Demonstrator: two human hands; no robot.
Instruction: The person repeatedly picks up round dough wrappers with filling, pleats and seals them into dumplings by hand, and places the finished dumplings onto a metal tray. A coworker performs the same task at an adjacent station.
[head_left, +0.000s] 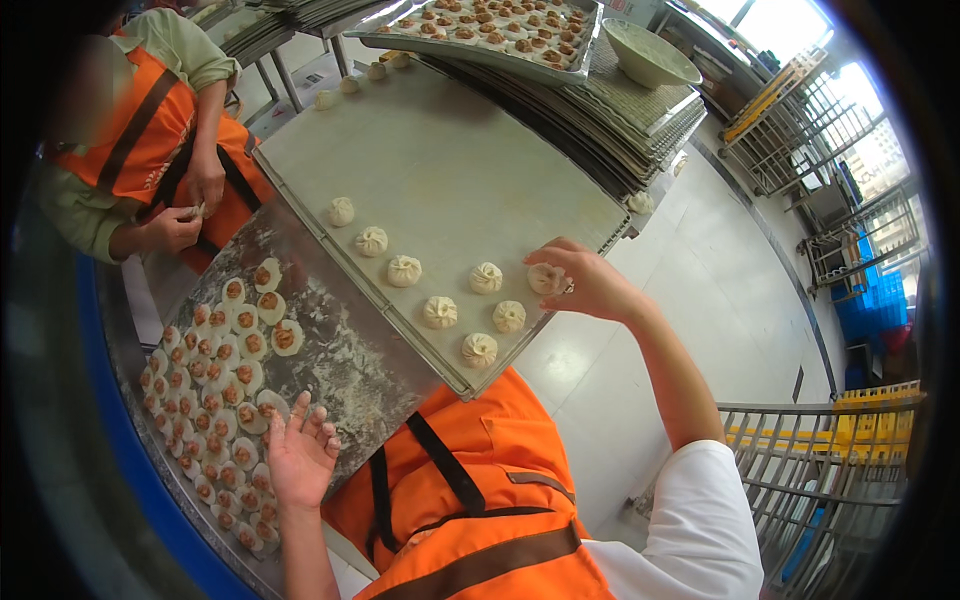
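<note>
My right hand (592, 281) curves around a dough bun (546, 278) at the right edge of the lined tray (450, 172); its fingers hide part of the bun, and whether the bun bears on the tray is unclear. Several pleated buns (440, 312) sit nearby in rows. Palm up, my left hand (301, 454) is empty with its fingers apart, beside round dough wrappers topped with orange-brown filling (227, 382). Those lie in a dense group on the floured metal table (330, 337), some overlapping.
Across the table a co-worker in an orange apron (150, 135) pinches a small piece of dough (199, 210). Behind the lined tray, stacked trays (600, 112) carry a tray of filled wrappers (480, 49) and a bowl (651, 54). Metal racks (810, 465) stand at right.
</note>
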